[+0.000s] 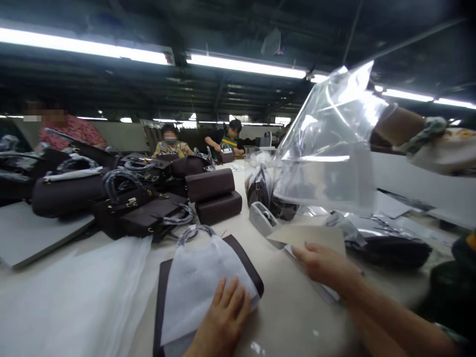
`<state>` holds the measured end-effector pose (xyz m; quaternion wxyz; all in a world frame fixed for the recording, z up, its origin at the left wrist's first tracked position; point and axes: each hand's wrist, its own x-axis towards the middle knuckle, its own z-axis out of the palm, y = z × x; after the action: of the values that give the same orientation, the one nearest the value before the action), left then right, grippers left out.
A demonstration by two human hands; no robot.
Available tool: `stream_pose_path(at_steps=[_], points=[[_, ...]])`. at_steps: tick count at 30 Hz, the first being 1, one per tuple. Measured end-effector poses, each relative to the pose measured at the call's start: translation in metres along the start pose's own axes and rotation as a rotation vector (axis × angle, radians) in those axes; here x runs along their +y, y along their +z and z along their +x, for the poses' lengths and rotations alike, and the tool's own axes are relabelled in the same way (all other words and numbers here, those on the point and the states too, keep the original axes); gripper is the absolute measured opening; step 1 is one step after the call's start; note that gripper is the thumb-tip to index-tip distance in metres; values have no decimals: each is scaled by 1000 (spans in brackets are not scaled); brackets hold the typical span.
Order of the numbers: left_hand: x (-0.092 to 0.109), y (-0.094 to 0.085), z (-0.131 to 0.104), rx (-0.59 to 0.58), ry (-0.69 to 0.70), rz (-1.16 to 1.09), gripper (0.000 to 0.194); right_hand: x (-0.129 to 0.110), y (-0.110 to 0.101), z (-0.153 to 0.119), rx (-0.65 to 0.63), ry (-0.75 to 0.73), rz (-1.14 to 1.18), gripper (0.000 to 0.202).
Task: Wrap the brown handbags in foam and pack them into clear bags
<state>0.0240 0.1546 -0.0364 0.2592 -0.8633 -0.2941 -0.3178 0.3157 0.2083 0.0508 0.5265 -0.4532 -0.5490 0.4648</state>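
My left hand (225,317) lies spread on a white tissue sheet (197,282) that covers a dark brown handbag (241,253). The bag's wrapped handles rise past the top of the sheet. Farther right, my right hand (327,265) reaches across the table with its fingers on the near edge of a beige sheet (316,238). Just beyond that sheet is a grey tape dispenser (262,218).
Dark handbags (141,208) crowd the left side, behind stacked white sheets (85,297). At right, a co-worker's raised arm (403,126) is by a large clear plastic bag (327,148); wrapped bags (394,245) lie below. Several people work across the table (243,228).
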Motion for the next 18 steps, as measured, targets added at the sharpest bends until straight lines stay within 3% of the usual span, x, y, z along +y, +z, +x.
stream_pose_path(at_steps=[2,4,6,8,10,13,16,18], points=[[-1,9,-3,115,-14,34,29,-31,3,6,-93,-88,-56,16],[-1,18,-6,212,-5,69,26,-45,19,0,-152,-162,-179,29],[1,22,-7,236,2,91,23,-40,53,-7,-107,-209,-329,33],[4,22,-8,235,-28,101,21,-23,103,-1,-121,-188,-380,34],[6,20,-8,220,-54,125,19,-5,158,28,-102,-171,-422,42],[9,21,-7,262,-56,214,17,18,219,98,-249,-65,-587,50],[10,28,-8,389,-103,301,21,37,243,150,-449,36,-660,29],[12,30,-11,409,-111,333,22,47,245,160,-536,58,-702,26]])
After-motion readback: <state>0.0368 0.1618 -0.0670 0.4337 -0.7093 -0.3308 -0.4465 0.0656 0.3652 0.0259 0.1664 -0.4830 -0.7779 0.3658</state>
